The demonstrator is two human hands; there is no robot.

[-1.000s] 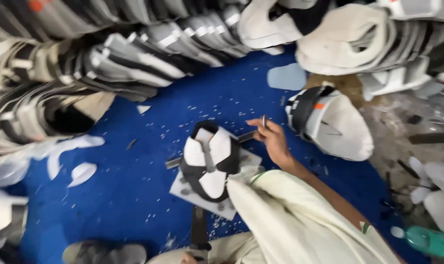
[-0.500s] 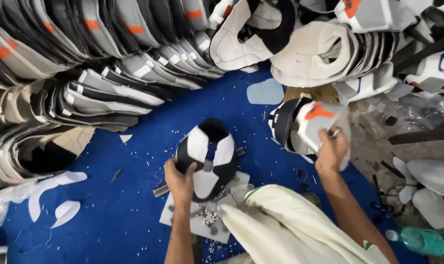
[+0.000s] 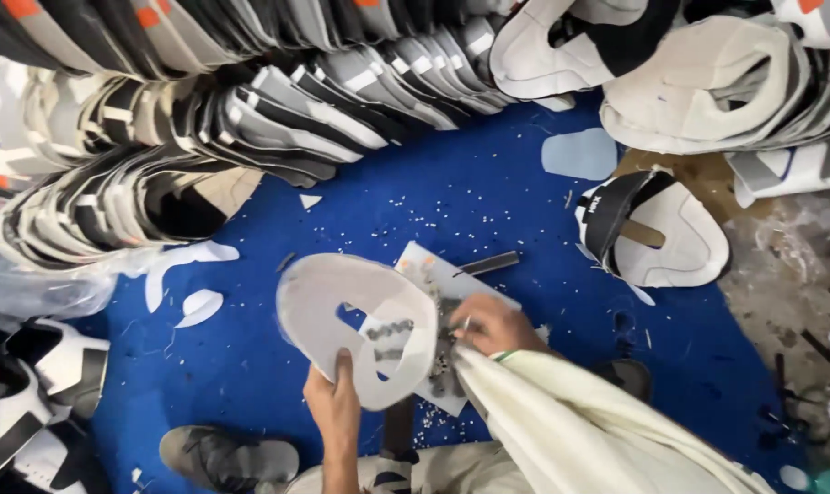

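Observation:
My left hand grips the lower edge of a flat white shoe upper piece, turned with its pale inner side up and tilted over a small grey work board. My right hand rests on the board beside the piece, fingers pinched around a small thin tool I cannot make out. A cream sleeve covers my right arm. A dark metal bar lies on the board's far edge.
Rows of stacked black, white and grey shoe uppers arc around the blue floor covering. Another single upper lies to the right. White scraps and punched bits lie scattered. A sandal is at the bottom.
The black and white upper on the board has been flipped to its pale underside by my left hand. My right hand came back from the upper at right to the board.

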